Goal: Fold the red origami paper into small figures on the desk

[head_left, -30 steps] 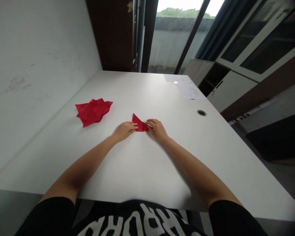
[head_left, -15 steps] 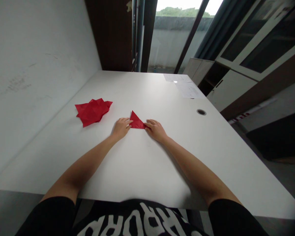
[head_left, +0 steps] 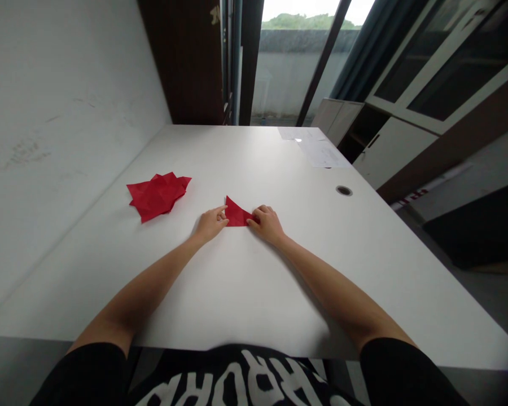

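Well in from the near edge of the smooth white tabletop (head_left: 220,299), a small triangular piece of folded red paper (head_left: 237,216) lies between a person's two bare hands. The right hand (head_left: 268,224) has thumb and fingers closed on the paper's narrow right tip, likely because that point offers a secure hold. The left hand (head_left: 210,224) is at the upright left side, thumb and forefinger narrowly apart with their tips at its edge; whether they pinch it, I cannot tell, though the placing probably steadies the paper from the opposite end. Toward the tabletop's left edge, apart from both hands, rests a jagged, star-shaped piece of creased red paper (head_left: 158,194), perhaps put there to be within reach yet out of the arms' way.
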Tool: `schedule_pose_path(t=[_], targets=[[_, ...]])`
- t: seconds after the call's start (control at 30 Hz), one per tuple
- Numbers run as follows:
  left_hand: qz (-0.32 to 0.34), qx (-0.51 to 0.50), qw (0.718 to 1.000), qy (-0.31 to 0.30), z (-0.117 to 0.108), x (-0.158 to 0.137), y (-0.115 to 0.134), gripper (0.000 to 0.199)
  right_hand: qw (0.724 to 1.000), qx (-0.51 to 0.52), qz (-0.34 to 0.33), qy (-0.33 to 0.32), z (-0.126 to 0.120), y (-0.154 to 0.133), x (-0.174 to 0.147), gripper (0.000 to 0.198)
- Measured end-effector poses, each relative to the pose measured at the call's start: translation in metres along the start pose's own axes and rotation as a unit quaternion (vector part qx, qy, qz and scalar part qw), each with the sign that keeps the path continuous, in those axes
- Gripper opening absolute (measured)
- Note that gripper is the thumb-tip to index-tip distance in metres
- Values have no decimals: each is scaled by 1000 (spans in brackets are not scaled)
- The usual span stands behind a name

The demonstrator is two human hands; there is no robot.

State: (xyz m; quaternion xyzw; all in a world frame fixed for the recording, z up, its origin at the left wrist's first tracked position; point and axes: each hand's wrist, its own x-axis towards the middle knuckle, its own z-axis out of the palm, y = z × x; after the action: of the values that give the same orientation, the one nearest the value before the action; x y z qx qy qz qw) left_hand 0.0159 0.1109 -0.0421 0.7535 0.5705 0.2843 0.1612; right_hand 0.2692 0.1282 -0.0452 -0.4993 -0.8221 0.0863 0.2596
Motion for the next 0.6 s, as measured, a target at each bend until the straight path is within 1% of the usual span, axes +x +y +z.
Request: schedule_pose_path(t=[0.07, 0.17, 0.23, 0.27, 0.33, 0.4, 0.43, 0.5, 0.53, 0.6], targets=[[-16, -11, 1000, 6, 1, -1, 1, 54, 1000, 13, 5, 2, 0, -1, 0, 18], [-5, 52, 998, 38, -1, -4, 3, 56, 999, 41, 19, 6, -2, -3, 0, 15], [1, 65, 997, 46, 0, -5, 5, 55, 995, 86, 39, 11, -2, -4, 0, 11], [2, 53, 998, 44, 1, -5, 6, 55, 991, 119, 53, 12, -2, -5, -1, 9], [-10, -10, 999, 33, 5, -4, 6, 56, 979, 185, 78, 14, 1, -6, -1, 6], [-42, -123, 991, 32, 10, -2, 7, 57, 968, 234, 89, 23, 3, -6, 0, 5], [-58, -192, 979, 36, 13, -1, 8, 58, 963, 251, 88, 31, 4, -7, 1, 6], [-81, -325, 941, 51, 16, 2, 9, 63, 957, 279, 71, 48, 5, -9, 1, 6], [-89, -375, 921, 58, 16, 3, 9, 67, 954, 289, 59, 55, 5, -10, 1, 6], [-109, -439, 890, 66, 15, 4, 10, 76, 952, 299, 32, 64, 2, -14, 1, 5]])
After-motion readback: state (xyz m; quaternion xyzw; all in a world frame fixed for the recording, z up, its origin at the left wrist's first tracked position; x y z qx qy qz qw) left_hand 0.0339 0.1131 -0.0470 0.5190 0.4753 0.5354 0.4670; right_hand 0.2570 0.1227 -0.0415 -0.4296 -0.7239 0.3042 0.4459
